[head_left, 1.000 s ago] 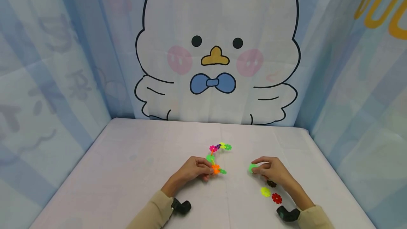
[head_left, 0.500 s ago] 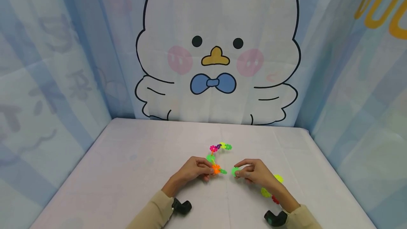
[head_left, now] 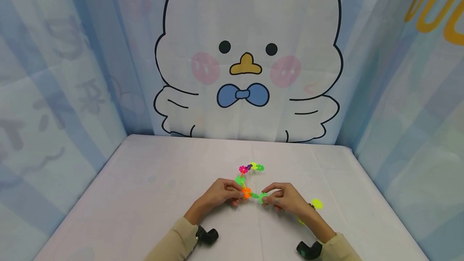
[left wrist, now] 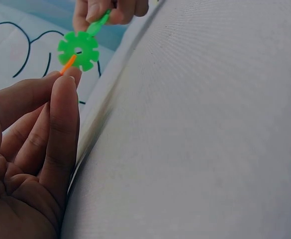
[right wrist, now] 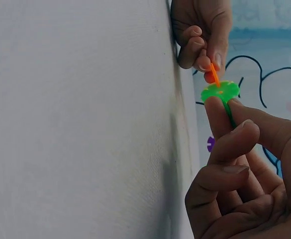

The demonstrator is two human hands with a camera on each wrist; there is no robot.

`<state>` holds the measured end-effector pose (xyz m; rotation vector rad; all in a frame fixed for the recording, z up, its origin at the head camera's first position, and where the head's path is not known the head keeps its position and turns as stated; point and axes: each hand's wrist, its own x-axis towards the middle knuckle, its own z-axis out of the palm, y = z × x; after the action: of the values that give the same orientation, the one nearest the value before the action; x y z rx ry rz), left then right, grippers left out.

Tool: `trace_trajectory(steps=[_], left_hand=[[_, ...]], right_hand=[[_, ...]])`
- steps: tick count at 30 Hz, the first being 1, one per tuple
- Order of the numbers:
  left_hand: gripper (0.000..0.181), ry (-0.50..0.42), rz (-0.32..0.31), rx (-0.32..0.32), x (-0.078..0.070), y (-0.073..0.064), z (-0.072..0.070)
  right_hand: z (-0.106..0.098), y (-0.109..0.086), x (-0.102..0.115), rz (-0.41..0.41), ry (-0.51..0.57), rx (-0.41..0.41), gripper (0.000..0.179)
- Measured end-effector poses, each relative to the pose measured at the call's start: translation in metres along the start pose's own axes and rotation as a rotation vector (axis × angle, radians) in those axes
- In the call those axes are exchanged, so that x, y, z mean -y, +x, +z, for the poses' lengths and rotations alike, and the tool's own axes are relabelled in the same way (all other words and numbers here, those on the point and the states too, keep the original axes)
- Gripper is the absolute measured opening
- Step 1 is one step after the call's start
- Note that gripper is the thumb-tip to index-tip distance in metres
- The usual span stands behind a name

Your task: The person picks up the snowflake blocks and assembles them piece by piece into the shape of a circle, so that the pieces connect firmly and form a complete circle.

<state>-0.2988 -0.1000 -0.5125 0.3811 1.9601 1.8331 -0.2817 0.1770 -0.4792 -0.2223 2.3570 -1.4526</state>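
Note:
My left hand (head_left: 222,191) pinches an orange notched snowflake disc (head_left: 247,192) between thumb and fingertips. This disc is part of a curved chain of slotted plastic discs. Away from me the chain runs through a light green disc (head_left: 239,180), a pink one (head_left: 243,169), a purple one (head_left: 248,167) and a yellow one (head_left: 253,166) to a green end. At its near end, a green disc (left wrist: 85,50) joins the orange one. My right hand (head_left: 288,197) pinches another light green disc (right wrist: 230,112), edge against that green disc's rim, the two planes crossing.
Beyond my right wrist lies a yellow disc (head_left: 317,204) with a dark one partly hidden beside it. Another yellow disc (head_left: 301,221) peeks out under the forearm. A white cloth covers the table (head_left: 163,164); a printed curtain (head_left: 250,120) hangs behind its far edge.
My right hand has moved left with the light green disc, bringing it against the chain's green end disc. My left hand stays in place; the right forearm now covers the red disc.

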Motion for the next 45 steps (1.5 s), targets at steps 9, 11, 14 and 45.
trace_trajectory(steps=[9,11,14,45], left_hand=[[0.019,0.004,-0.004,-0.011,0.000,0.000,0.001],[0.019,0.000,-0.001,-0.015,0.000,0.000,0.001],[0.019,-0.005,-0.002,-0.026,0.000,0.000,0.001],[0.022,-0.014,-0.031,-0.078,-0.004,0.000,0.006]], right_hand=[[0.008,0.001,-0.001,-0.011,0.072,-0.009,0.034],[0.010,0.001,-0.001,-0.010,0.084,-0.021,0.034],[0.014,0.001,-0.001,-0.013,0.101,-0.042,0.034],[0.015,-0.003,0.004,-0.005,0.065,-0.015,0.030]])
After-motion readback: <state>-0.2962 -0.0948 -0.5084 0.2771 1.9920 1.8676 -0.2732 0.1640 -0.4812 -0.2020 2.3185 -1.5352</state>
